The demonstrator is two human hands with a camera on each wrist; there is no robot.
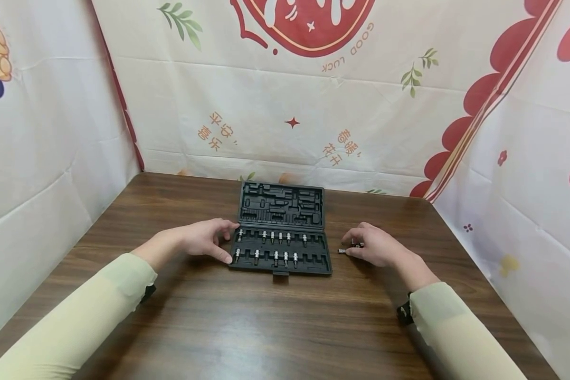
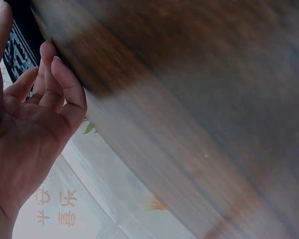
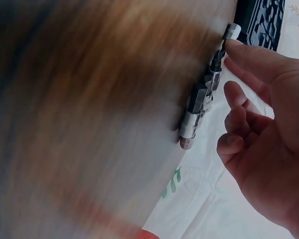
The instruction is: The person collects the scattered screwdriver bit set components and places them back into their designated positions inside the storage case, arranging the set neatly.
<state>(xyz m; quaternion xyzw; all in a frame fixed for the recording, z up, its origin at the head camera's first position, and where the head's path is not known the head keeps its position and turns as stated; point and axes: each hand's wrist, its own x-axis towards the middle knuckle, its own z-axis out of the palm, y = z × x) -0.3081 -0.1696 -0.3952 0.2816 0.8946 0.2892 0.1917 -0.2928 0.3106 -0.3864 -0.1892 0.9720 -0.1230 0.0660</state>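
Note:
A black socket-set case [image 1: 281, 272] lies unfolded on the table, its near half holding several silver bit sockets [image 1: 276, 258] in two rows. At its left side, my left hand [image 1: 206, 238] touches the edge, thumb at the near corner and index finger by the hinge, other fingers loosely bent. To the right of the case, my right hand [image 1: 374, 246] pinches a silver-ended bit socket [image 3: 232, 31] between thumb and index finger, low over the table. More sockets [image 3: 191, 122] lie beside that hand, partly hidden by it in the head view.
The case's lid [image 1: 282, 203], with moulded recesses, lies back toward the rear edge of the brown wooden table [image 1: 247, 327]. Printed white cloth [image 1: 261, 100] hangs behind the table and along both sides.

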